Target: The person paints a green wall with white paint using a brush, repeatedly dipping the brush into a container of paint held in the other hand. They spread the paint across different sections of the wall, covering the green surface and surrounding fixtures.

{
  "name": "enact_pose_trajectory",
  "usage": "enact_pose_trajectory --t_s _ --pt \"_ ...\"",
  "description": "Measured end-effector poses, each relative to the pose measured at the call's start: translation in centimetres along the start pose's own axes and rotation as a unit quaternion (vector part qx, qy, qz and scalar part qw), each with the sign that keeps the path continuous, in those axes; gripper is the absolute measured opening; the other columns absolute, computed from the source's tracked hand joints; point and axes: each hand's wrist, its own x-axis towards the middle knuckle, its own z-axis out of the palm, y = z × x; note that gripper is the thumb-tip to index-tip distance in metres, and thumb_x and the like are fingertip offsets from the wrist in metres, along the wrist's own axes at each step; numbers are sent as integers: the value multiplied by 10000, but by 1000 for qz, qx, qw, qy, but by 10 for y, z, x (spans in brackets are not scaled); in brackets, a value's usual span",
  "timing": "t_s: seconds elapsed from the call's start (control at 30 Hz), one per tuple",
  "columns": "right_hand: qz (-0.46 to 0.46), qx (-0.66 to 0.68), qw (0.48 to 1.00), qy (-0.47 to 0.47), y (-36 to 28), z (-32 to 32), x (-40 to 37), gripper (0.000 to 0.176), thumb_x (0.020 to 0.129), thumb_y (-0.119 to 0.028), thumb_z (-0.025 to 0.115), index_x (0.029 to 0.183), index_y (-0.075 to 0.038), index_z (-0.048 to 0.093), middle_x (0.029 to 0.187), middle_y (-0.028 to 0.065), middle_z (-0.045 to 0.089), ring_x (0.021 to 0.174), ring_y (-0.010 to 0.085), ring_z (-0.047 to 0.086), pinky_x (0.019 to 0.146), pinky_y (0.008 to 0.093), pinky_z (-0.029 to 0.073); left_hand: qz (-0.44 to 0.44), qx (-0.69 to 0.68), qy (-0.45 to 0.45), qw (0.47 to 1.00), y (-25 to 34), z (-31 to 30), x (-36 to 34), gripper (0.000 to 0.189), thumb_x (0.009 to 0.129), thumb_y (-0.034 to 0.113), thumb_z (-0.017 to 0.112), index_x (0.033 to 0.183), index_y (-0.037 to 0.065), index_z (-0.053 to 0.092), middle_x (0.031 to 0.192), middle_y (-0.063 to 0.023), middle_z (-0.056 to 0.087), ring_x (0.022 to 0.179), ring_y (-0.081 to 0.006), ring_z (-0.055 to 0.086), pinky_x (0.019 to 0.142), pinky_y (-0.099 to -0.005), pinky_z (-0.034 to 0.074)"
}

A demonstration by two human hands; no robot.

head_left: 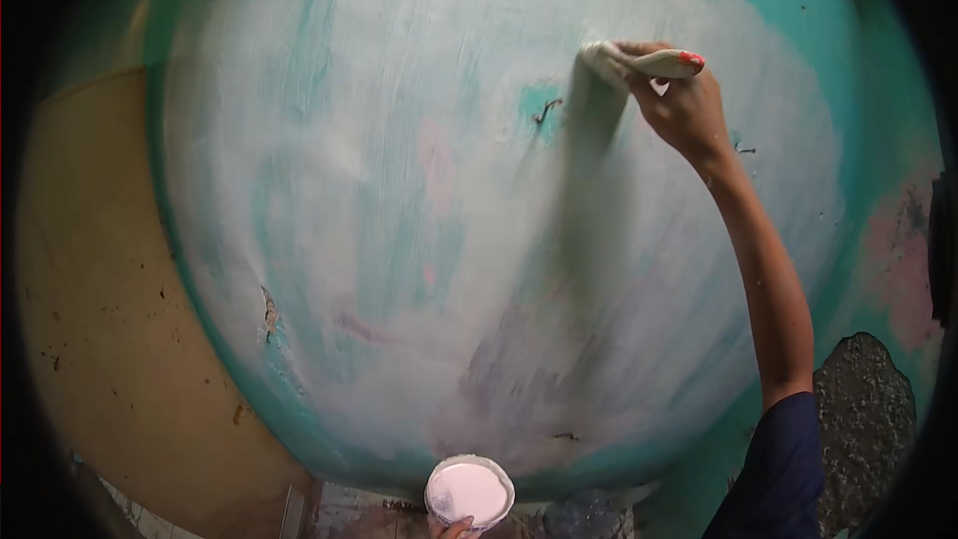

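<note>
the right hand (681, 105), at two o'clock in the head view, has its fingers closed around a paintbrush (664, 64), the pale handle lying across the hand with its red tip toward three o'clock. the brush head, pointing toward nine, appears to meet the wall (399, 190) — a broad teal surface under streaky whitish paint. the bare forearm (763, 269) runs down from the wrist toward four, ending in a dark blue sleeve (778, 464), and a long soft shadow (594, 200) drops from the brush toward six.

at six o'clock, at the bottom edge, the left hand (455, 529) grips a round container (429, 491) by its near rim, a thumb or finger hooked over the lip; the rest of that hand is out of view, so i cannot tell how the other fingers sit. pale pinkish paint (474, 489) shows inside, smeared up around the rim.

a small bent hook (547, 112) sticks out at one o'clock, near the brush, within a patch of uncovered teal. a chipped crack (268, 311) marks the wall at eight — beyond it, toward nine, stands a tan panel (110, 240) with dark specks. a rough grey patch (866, 429) sits at four, just beside the sleeve.
</note>
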Motion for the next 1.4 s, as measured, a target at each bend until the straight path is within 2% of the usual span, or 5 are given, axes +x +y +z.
enact_pose_trajectory --t_s 0.23,0.43,0.5,0.8,1.4 --pt "-220 -169 958 -78 -85 57 -187 337 785 -72 640 1115 -87 700 922 40 674 668 146 584 571 276 483 -98 -67 34 992 2 -40 5 378 925 114 610 1252 -58 529 1197 -163 597 1159 -263 561 1056 -427 449" --pt "-52 -21 967 -250 -148 67 -303 376 742 -96 644 1116 -88 686 965 36 679 729 178 601 646 305 504 171 27 -244 954 15 -88 -6 471 1001 192 535 1364 -81 408 1352 -159 471 1267 -259 469 1085 -400 411" --pt "-6 39 947 -320 -127 63 -288 441 677 -140 690 1115 -86 675 997 69 679 791 234 631 710 358 517 -4 5 -113 994 46 -69 -3 466 1005 181 533 1373 -75 406 1375 -152 447 1268 -268 466 1079 -395 415" --pt "-1 -99 994 -40 -81 40 -129 316 795 -95 667 1107 -123 707 955 83 694 829 287 636 720 348 508 -57 -35 -14 998 77 -78 -18 759 815 -15 608 1468 143 257 1417 -141 390 1289 -340 467 1047 -483 453" --pt "53 26 988 -141 -126 75 -284 369 742 -86 714 1110 -106 711 990 110 707 810 302 664 720 383 529 -89 -49 34 994 79 -112 -32 713 810 -8 679 1415 148 334 1350 -126 486 1136 -263 580 888 -368 531"
